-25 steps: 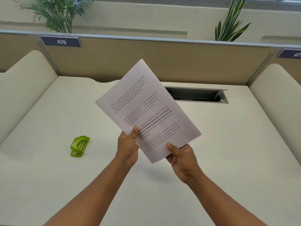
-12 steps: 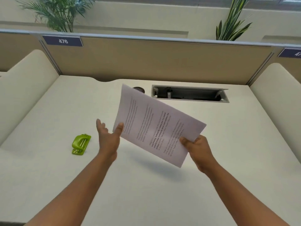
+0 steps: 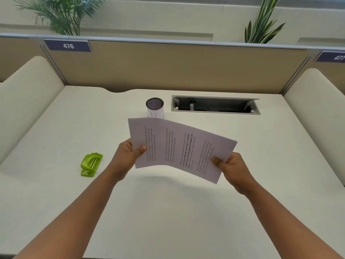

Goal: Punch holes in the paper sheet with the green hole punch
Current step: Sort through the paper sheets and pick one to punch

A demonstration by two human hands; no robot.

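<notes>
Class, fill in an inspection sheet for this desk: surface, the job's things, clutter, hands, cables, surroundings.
Surface: pale desk, mostly bare.
Job's things: printed paper sheet held above the desk, bowed, text running sideways; green hole punch resting on the desk to the left, untouched.
Clutter: mesh pen cup behind the sheet.
Hands: left hand pinches the sheet's left edge; right hand pinches its right edge.
Cables: open cable tray in the desk; contents unclear.
Surroundings: divider panel labelled 476, plants behind.
</notes>
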